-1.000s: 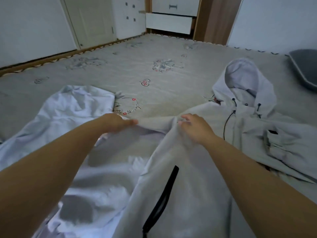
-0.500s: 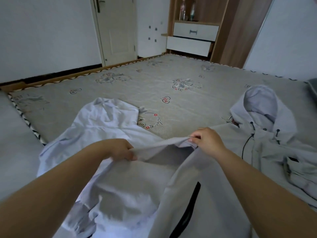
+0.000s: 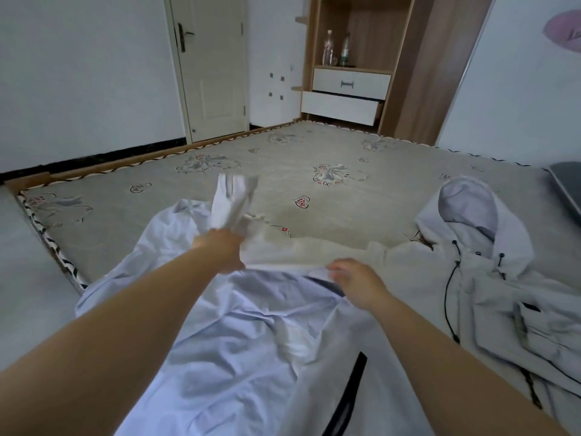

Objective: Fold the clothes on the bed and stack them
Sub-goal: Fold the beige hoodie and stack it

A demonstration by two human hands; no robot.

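Two garments lie on the bed, a grey mattress printed with hearts and flowers that fills most of the room. Beyond it stand a closed door and a wooden unit with two white drawers and two bottles on its shelf. Count: one pale blue shirt spread in front of me, one grey hooded jacket to the right, hood towards the far wall. A dark pillow sits at the right edge.

Both my arms reach forward over the shirt. My left hand grips a raised, blurred bunch of white fabric. My right hand pinches the light cloth edge stretched between my hands, fingers curled, just beside the jacket's sleeve.
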